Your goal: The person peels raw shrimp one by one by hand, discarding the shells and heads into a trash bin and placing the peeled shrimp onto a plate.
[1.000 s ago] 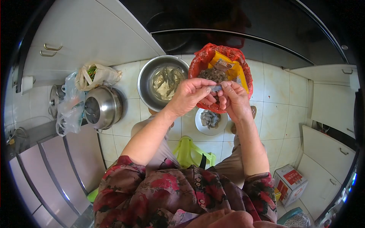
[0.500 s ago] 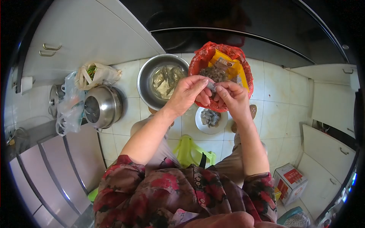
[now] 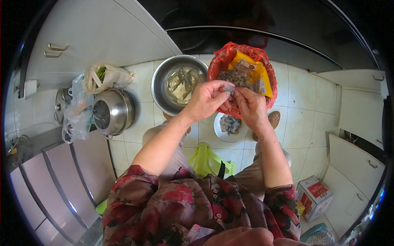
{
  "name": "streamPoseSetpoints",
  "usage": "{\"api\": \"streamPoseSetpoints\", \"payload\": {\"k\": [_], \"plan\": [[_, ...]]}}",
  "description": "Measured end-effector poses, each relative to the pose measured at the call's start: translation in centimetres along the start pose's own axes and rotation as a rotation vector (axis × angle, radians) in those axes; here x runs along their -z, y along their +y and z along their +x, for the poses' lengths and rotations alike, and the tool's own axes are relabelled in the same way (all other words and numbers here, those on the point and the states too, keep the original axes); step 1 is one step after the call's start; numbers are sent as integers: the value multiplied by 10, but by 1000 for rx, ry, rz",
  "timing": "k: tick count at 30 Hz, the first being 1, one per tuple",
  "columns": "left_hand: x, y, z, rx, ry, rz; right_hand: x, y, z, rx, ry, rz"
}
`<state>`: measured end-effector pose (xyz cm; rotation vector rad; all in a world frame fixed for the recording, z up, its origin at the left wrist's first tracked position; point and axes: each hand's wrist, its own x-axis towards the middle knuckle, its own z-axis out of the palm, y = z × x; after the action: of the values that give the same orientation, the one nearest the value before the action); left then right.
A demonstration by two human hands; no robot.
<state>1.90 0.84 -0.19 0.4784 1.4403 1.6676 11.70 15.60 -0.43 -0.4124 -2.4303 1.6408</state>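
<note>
A small grey shrimp [image 3: 229, 89] is pinched between my two hands, over the near edge of a bin lined with a red plastic bag [image 3: 216, 65]. My left hand [image 3: 208, 100] grips it from the left with thumb and forefinger. From the right, my right hand [image 3: 251, 107] holds it with closed fingertips. Inside the bin lie a heap of shrimp shells [image 3: 234, 78] and a yellow packet [image 3: 258, 74]. Below my hands a white plate [image 3: 219, 133] bears peeled shrimp [image 3: 230, 124]. To the left stands a metal basin [image 3: 158, 88] with whole shrimp [image 3: 183, 84] in water.
A green plastic stool [image 3: 203, 158] is between my legs. At left are a steel pot [image 3: 113, 112], a clear plastic bag [image 3: 78, 117] and a cloth bag with greens [image 3: 117, 78]. A cardboard box [image 3: 316, 197] stands at lower right, beside white cabinets [image 3: 357, 153].
My fingers have shifted on the shrimp, with the left thumb lower and the left fingertips more curled around it. The whole view has moved slightly.
</note>
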Motion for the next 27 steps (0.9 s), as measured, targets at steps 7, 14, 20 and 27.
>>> {"api": "streamPoseSetpoints", "payload": {"k": [7,14,20,27], "plan": [[0,-1,0,-49,50,75,2,-6,2,21,27,-29],[10,-4,5,144,75,-158,18,4,3,-113,214,180],[-1,-8,1,174,48,-34,25,8,0,123,136,-72],[-10,-25,-1,195,-43,138,22,19,-10,192,55,-225]]}}
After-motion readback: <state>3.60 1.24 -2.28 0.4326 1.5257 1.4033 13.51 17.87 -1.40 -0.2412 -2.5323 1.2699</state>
